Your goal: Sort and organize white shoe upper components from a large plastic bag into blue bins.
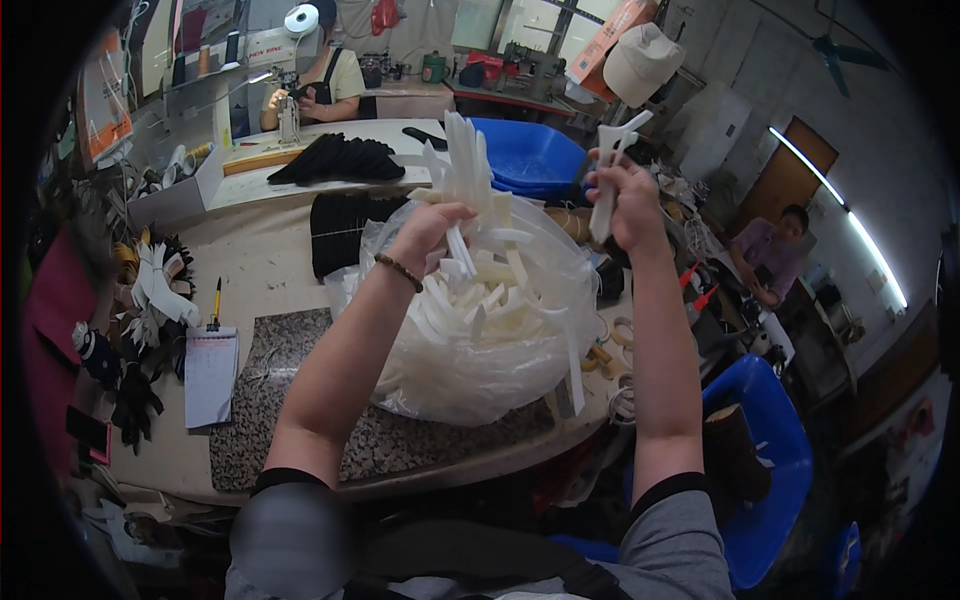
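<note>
My left hand (432,238) is closed round a bundle of white strips (468,165) that fans upward above the fist. Raised off to the right, my right hand (628,195) grips a few more white strips (606,205), their ends sticking out above and below the fingers. Between my forearms sits a large clear plastic bag (450,375), its mouth open. Many loose white and cream strips (490,300) fill it, and one long strip (575,365) hangs over its right side.
Under the bag lies a speckled stone slab (270,400). A notepad (211,375) with a pencil and dark gloves (138,405) are at the left. Stacked black pieces (340,160) and a blue basin (530,150) stand beyond; another blue basin (775,480) is low right. Two people sit further off.
</note>
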Tool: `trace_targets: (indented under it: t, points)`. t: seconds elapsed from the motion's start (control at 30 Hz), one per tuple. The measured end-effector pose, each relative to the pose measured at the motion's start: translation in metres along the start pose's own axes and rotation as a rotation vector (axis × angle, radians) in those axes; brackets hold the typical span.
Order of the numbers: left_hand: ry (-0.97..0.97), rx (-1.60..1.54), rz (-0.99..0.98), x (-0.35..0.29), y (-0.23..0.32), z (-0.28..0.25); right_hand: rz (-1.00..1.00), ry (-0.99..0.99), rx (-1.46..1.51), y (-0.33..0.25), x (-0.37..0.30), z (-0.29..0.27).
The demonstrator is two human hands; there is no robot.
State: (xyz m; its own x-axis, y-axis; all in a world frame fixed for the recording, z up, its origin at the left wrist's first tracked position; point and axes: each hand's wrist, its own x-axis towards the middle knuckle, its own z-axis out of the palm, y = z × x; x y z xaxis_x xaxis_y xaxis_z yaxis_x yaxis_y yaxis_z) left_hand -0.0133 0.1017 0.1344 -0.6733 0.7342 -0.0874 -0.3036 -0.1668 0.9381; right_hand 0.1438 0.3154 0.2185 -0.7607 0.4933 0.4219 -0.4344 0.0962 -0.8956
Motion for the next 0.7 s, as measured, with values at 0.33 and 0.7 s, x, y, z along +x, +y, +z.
trace_targets:
  t: [0.33,0.7]
  points:
    - [-0.048,-0.087,0.169,-0.013,0.015,0.008,0.017,0.150,-1.221,0.031,-0.178,0.018]
    - [-0.401,-0.294,0.155,-0.070,-0.013,0.054,-0.115,0.664,-0.258,-0.045,-0.219,-0.024]
